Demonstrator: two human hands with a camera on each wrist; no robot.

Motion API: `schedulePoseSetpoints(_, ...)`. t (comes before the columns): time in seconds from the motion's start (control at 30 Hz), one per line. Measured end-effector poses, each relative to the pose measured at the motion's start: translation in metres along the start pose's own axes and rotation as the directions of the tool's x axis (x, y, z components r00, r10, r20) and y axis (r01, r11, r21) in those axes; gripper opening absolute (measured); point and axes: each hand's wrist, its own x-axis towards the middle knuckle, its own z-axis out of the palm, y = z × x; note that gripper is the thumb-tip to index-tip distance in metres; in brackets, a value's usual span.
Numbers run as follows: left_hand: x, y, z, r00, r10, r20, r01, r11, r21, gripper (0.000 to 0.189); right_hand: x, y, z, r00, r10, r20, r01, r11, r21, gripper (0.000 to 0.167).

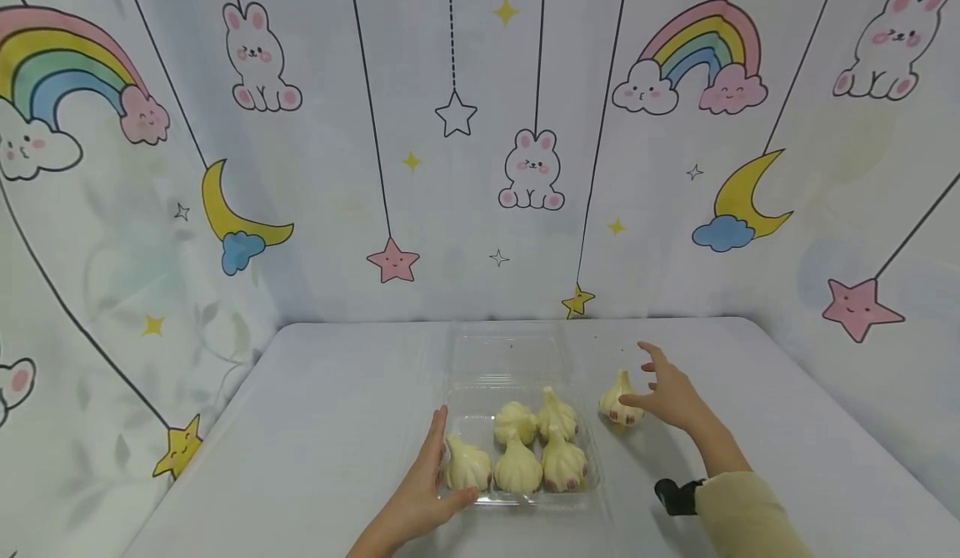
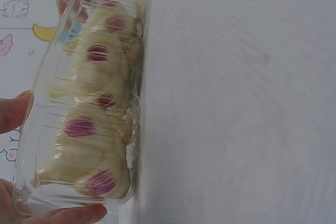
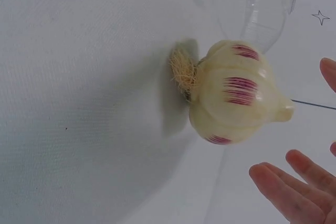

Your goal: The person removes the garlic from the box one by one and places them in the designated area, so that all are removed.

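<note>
A clear plastic clamshell box point(image 1: 517, 498) stands with its lid folded back, holding several garlic bulbs point(image 1: 518, 466). Along its left wall lie the extended fingers of my left hand point(image 1: 423, 491), the thumb by the front edge. One more garlic bulb point(image 1: 619, 404) sits right of the box, neck up. My right hand point(image 1: 671, 395) is spread beside it, thumb partly in front of it in the head view. The right wrist view shows that bulb point(image 3: 236, 93) apart from the fingers point(image 3: 294, 192), with purple streaks and a root tuft at its base.
The transparent lid point(image 1: 510, 354) lies behind the box on the white-covered table point(image 1: 337, 424). A black object point(image 1: 677, 497) is at the right sleeve's cuff. Behind the table hangs a cloth point(image 1: 465, 208) printed with rabbits, stars and rainbows.
</note>
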Motion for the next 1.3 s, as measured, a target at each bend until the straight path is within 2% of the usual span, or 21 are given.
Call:
schedulePoseSetpoints(0.4, 0.000, -0.001, 0.000, 1.000, -0.002, -0.003, 0.002, 1.000, 0.019, 0.103, -0.009, -0.015, -0.005, 0.997, -0.032, -0.064, 0.029, 0.998, -0.049, 0.092)
schedulePoseSetpoints(0.77, -0.001, 0.000, 0.000, 1.000, 0.004, -0.001, -0.004, 1.000, 0.016, 0.103, -0.021, -0.038, -0.004, 0.996, -0.035, -0.086, 0.035, 0.999, 0.003, 0.089)
schedulePoseSetpoints(1.3, -0.001, 0.002, 0.000, 1.000, 0.006, 0.001, -0.006, 1.000, 0.006, 0.103, -0.027, -0.064, 0.014, 0.994, -0.061, -0.089, 0.069, 0.994, 0.087, 0.082)
